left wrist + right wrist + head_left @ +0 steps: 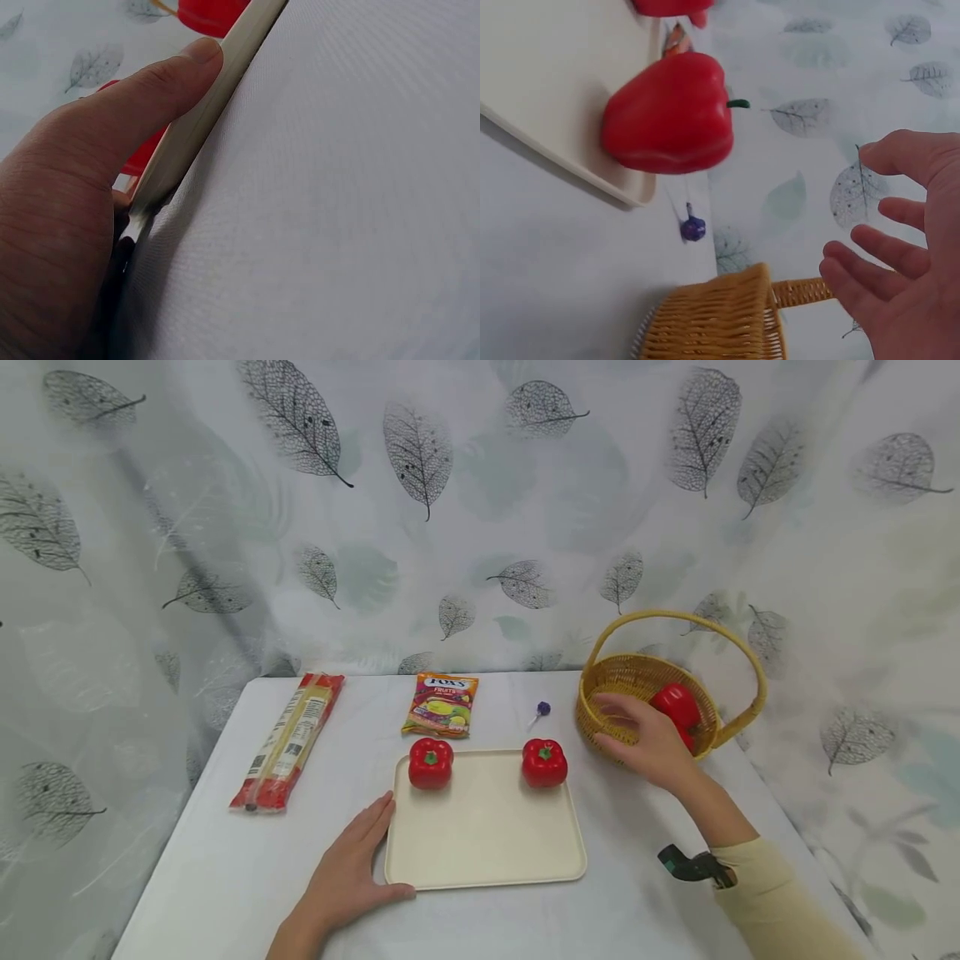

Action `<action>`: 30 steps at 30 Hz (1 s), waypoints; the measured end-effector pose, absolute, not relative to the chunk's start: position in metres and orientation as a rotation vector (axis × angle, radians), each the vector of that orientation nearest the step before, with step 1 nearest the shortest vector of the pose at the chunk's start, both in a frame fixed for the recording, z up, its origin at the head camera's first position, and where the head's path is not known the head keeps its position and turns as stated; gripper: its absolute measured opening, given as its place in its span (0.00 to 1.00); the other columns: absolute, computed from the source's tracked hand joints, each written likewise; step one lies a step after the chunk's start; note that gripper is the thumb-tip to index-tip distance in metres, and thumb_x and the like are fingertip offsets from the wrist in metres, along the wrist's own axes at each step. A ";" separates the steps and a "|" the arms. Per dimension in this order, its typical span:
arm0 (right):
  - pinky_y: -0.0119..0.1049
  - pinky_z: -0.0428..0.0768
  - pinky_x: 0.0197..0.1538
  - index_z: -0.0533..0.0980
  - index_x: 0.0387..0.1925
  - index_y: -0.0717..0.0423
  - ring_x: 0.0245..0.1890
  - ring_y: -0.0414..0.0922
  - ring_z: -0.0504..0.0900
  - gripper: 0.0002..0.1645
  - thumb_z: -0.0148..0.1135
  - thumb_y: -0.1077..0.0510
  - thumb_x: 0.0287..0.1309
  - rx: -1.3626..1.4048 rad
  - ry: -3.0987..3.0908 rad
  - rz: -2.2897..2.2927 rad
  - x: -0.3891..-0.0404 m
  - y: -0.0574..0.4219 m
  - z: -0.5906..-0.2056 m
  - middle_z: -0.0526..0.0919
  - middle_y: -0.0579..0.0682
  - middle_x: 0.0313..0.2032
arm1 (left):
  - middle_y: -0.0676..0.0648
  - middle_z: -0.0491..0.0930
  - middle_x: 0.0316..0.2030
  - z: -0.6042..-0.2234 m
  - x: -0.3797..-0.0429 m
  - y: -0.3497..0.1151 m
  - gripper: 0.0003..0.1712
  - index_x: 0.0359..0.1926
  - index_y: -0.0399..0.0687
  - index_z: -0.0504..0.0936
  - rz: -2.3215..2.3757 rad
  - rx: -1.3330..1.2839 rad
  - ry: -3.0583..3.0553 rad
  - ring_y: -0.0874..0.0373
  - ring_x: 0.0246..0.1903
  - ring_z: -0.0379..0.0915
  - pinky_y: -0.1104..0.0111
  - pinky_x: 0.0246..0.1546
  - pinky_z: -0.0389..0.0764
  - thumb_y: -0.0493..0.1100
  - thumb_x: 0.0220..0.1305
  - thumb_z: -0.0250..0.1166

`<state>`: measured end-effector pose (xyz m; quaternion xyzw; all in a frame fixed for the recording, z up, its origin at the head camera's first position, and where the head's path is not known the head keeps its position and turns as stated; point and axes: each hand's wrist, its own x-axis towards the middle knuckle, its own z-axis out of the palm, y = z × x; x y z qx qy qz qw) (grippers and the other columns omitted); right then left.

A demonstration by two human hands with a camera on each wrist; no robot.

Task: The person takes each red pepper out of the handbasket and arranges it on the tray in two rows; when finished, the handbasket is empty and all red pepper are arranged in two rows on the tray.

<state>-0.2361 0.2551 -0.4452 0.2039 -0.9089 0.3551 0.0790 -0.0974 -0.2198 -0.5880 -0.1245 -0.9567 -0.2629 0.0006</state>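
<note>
A cream tray [487, 827] lies on the white table, with one red bell pepper [431, 764] at its far left corner and another red bell pepper [545, 763] at its far right corner. My left hand [348, 868] touches the tray's near left corner, fingers along the left side and thumb at the front edge. Over the left part of a yellow wicker basket [626, 672], my right hand [648, 743] hovers with spread fingers and holds nothing. Red peppers [677, 706] sit in the basket's right side, partly hidden by that hand.
An orange bag of Fox's candy [441, 706] lies behind the tray. Right of it is a purple-wrapped lollipop [543, 708]. A long red-and-yellow packet [288, 745] lies at the left. The basket's tall handle [675, 615] arches upward. Leaf-patterned curtains surround the table.
</note>
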 end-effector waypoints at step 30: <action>0.72 0.76 0.64 0.78 0.68 0.65 0.67 0.70 0.73 0.35 0.75 0.51 0.67 0.484 -3.151 0.591 -0.261 0.317 -0.438 0.77 0.71 0.67 | 0.52 0.55 0.85 -0.585 -0.097 -0.220 0.81 0.88 0.52 0.55 -0.794 -0.398 -3.034 0.48 0.82 0.54 0.47 0.76 0.66 0.93 0.43 0.65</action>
